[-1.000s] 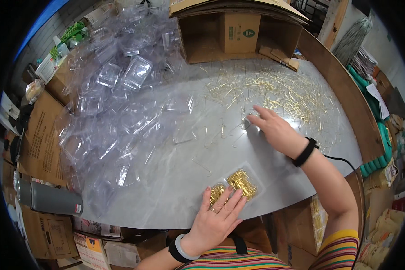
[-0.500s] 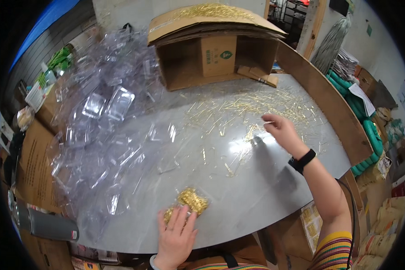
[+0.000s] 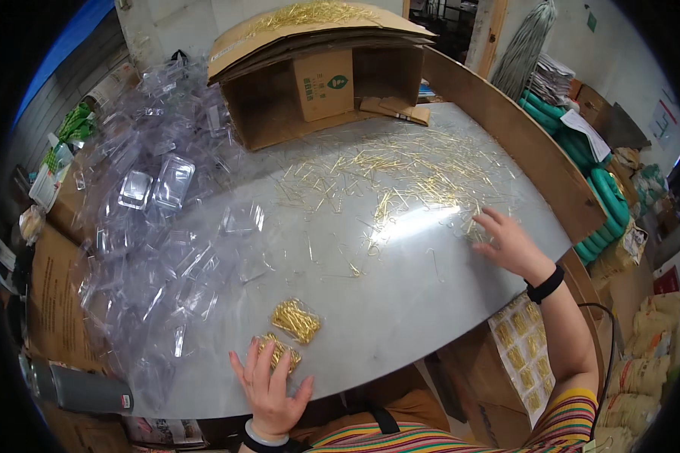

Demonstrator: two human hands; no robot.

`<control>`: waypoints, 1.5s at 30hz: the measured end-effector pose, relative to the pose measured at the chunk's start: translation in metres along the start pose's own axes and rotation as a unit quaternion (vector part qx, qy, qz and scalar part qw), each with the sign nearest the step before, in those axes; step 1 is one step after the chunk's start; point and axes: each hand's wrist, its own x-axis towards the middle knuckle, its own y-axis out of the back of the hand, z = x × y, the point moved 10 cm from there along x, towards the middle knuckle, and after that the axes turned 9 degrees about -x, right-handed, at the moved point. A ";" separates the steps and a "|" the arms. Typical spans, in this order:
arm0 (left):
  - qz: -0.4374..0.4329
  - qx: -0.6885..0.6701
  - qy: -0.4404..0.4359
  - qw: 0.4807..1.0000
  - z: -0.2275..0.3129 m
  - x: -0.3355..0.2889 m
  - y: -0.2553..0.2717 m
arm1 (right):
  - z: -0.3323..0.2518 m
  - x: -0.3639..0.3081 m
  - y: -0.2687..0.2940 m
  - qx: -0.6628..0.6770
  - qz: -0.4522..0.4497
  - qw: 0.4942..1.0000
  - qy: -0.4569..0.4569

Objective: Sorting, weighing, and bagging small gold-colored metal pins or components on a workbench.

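Note:
My left hand (image 3: 272,392) is at the table's near edge, fingers spread, their tips resting on a clear pack filled with gold metal pins (image 3: 279,352). A second clear pack of the same gold pins (image 3: 296,320) lies just beyond it. Over to the right, my right hand (image 3: 509,246) hovers low by the near right side of the loose gold pins (image 3: 423,170), which look thin, some with hooked ends. Its fingers are apart and nothing shows in them. The pins spread across the far right half of the grey table (image 3: 378,309).
A heap of clear plastic boxes (image 3: 159,226) covers the table's left side. An open cardboard box (image 3: 264,113) stands at the back, more pins on top. A cardboard strip (image 3: 536,166) walls the right edge. A grey bottle (image 3: 91,386) lies near left; filled packs (image 3: 525,347) sit below right.
My right hand has come down and its fingers have spread. My left hand has shifted slightly, uncovering more of the nearer pack. The whole view has swung a little to the right.

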 end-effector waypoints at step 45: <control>0.008 -0.128 -0.030 0.991 0.014 -0.028 0.034 | -0.227 -0.092 -0.022 0.195 0.112 0.974 -0.025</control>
